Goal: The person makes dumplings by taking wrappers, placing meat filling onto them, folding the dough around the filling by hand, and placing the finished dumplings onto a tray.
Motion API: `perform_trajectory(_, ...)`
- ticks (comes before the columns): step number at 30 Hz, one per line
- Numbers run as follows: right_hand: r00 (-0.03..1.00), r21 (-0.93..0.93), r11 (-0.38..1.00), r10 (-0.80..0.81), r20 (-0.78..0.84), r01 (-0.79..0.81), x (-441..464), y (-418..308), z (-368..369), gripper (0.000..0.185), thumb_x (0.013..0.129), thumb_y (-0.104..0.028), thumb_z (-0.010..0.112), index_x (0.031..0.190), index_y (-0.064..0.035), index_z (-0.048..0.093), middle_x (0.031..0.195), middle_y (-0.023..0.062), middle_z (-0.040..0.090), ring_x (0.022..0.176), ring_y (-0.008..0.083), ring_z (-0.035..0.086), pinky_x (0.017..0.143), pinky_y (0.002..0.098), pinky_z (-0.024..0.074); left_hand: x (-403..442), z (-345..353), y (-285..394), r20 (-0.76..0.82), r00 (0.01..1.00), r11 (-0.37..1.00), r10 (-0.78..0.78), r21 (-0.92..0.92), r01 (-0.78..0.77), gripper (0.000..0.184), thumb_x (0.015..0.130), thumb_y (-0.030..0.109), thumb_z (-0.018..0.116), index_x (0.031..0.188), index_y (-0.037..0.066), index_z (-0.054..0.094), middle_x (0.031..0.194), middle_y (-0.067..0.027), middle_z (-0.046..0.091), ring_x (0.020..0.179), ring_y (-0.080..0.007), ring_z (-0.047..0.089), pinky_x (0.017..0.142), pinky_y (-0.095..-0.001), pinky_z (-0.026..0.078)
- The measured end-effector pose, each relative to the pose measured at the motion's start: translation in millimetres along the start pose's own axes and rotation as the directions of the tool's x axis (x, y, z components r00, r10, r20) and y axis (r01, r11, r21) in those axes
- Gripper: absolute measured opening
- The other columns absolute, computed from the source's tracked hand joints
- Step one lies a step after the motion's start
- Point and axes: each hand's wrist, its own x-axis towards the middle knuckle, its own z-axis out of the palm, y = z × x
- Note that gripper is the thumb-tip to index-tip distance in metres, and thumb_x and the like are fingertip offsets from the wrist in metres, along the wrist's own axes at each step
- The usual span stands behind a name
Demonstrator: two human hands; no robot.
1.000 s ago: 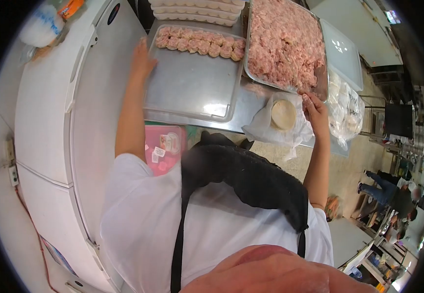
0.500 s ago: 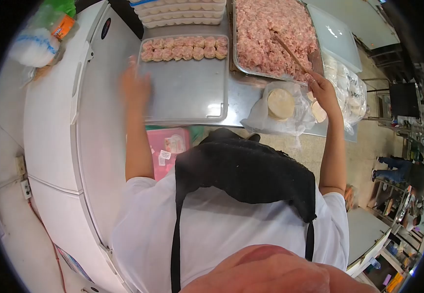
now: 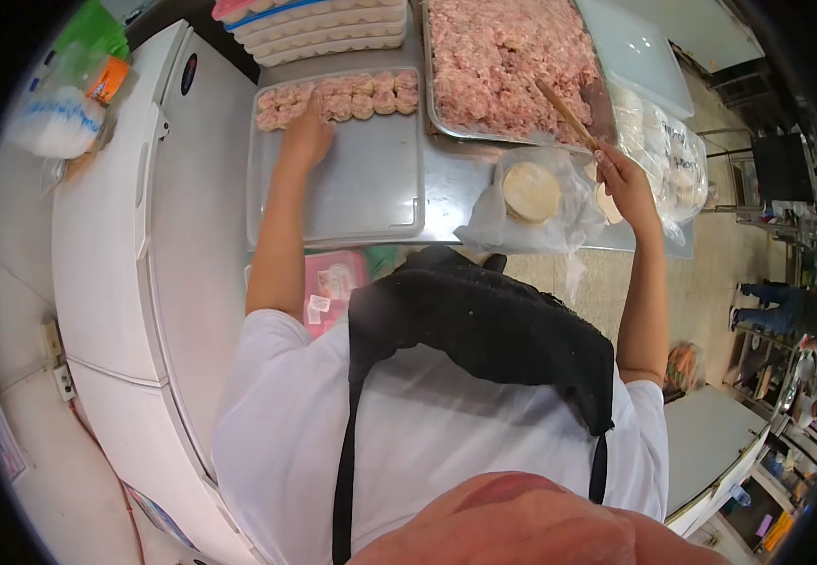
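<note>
My left hand (image 3: 308, 137) is over the clear plastic tray (image 3: 361, 202), its fingertips at the rows of meat dumplings (image 3: 361, 96) along the far edge; the fingers point away and whether they hold anything is hidden. On the right, my right hand (image 3: 623, 174) is closed round a wooden stick (image 3: 564, 115), whose far part lies over the ground meat (image 3: 502, 56) in a large metal pan. A stack of round wrappers (image 3: 531, 192) rests on a plastic bag (image 3: 485, 213) between the clear tray and my right hand.
Stacked trays of dumplings (image 3: 323, 36) stand behind the clear tray. Bagged wrappers (image 3: 677, 174) and a translucent lid (image 3: 639, 56) lie right of the pan. A white refrigerator (image 3: 112, 245) is on the left, a pink container (image 3: 333, 273) below the table edge. A person (image 3: 774, 309) is far right.
My left hand has moved from beside the clear tray onto the dumpling rows. The stick, hardly visible at first, now shows in my right hand. The view has shifted.
</note>
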Motion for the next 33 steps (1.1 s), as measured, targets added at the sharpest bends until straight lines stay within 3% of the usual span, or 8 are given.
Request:
perform_trajectory(5,0.989,-0.623,0.769,-0.134,0.057,0.140,18,-24,-20,0.023,0.090,-0.025,0.053,0.095,-0.0066,0.066,0.084,0.0172,0.065,0.079,0.0357,0.063,0.069,0.0457,0.0479,-31,-1,69,0.056,0.987,0.974,0.149,-0.180,-0.137,0.038,0.084,0.019,0.059,0.120,0.007,0.056,0.109,-0.0177,0.062,0.095,-0.0343,0.061,0.082,-0.0402,0.048)
perform_trajectory(8,0.981,-0.696,0.693,-0.103,0.167,0.191,42,-50,-18,0.027,0.088,-0.029,0.056,0.100,-0.0079,0.067,0.086,0.0175,0.066,0.083,0.0364,0.062,0.073,0.0452,0.0487,-45,0,116,0.130,0.963,0.940,0.235,-0.282,-0.191,0.023,0.085,0.019,0.061,0.102,0.005,0.065,0.100,-0.0137,0.064,0.088,-0.0284,0.062,0.078,-0.0352,0.049)
perform_trajectory(13,0.872,-0.629,0.605,-0.362,0.329,0.489,99,13,27,0.016,0.081,-0.019,0.055,0.085,-0.0075,0.066,0.087,0.0166,0.066,0.086,0.0323,0.064,0.071,0.0453,0.0510,-64,5,180,0.122,0.935,0.785,0.334,-0.584,-0.205,0.017,0.085,0.015,0.064,0.098,0.003,0.065,0.091,-0.0085,0.064,0.082,-0.0188,0.060,0.073,-0.0300,0.048)
perform_trajectory(16,0.902,-0.637,0.639,-0.307,0.304,0.432,111,37,-5,0.015,0.080,-0.017,0.055,0.083,-0.0078,0.067,0.087,0.0161,0.067,0.085,0.0322,0.065,0.070,0.0445,0.0518,-77,19,213,0.087,0.919,0.717,0.385,-0.655,-0.238,0.017,0.083,0.017,0.064,0.097,0.006,0.065,0.093,-0.0099,0.063,0.084,-0.0254,0.061,0.071,-0.0311,0.049)
perform_trajectory(22,0.899,-0.783,0.443,-0.247,0.362,0.437,130,10,-95,0.019,0.084,-0.027,0.058,0.085,-0.0104,0.067,0.085,0.0110,0.067,0.081,0.0299,0.064,0.068,0.0405,0.0512,-97,79,260,0.029,0.854,0.791,0.520,-0.393,-0.469,0.030,0.075,0.017,0.070,0.102,0.007,0.062,0.100,-0.0133,0.058,0.098,-0.0321,0.054,0.087,-0.0400,0.043)
perform_trajectory(26,0.724,-0.724,0.308,-0.582,0.370,0.617,124,56,-69,0.009,0.078,-0.016,0.059,0.075,-0.0112,0.066,0.077,0.0085,0.066,0.075,0.0253,0.066,0.062,0.0371,0.0521,-109,107,277,-0.118,0.928,0.912,0.355,-0.175,-0.371,0.033,0.073,0.019,0.071,0.102,0.006,0.062,0.098,-0.0136,0.057,0.097,-0.0328,0.053,0.084,-0.0413,0.044)
perform_trajectory(30,0.693,-0.684,0.260,-0.531,0.488,0.682,63,41,-52,0.008,0.074,-0.014,0.058,0.071,-0.0115,0.065,0.070,0.0085,0.064,0.071,0.0250,0.067,0.058,0.0375,0.0518,-98,113,268,-0.031,0.994,0.963,0.106,-0.247,-0.110,0.035,0.070,0.020,0.072,0.102,0.006,0.063,0.100,-0.0137,0.055,0.097,-0.0344,0.052,0.082,-0.0424,0.044)
perform_trajectory(33,0.731,-0.658,0.350,-0.478,0.487,0.667,85,31,-85,0.010,0.076,-0.013,0.057,0.071,-0.0109,0.065,0.069,0.0095,0.063,0.070,0.0270,0.066,0.058,0.0383,0.0515,-101,104,283,-0.072,0.976,0.956,0.207,-0.197,-0.218,0.032,0.071,0.017,0.072,0.101,0.008,0.064,0.101,-0.0129,0.055,0.095,-0.0344,0.052,0.081,-0.0424,0.044)
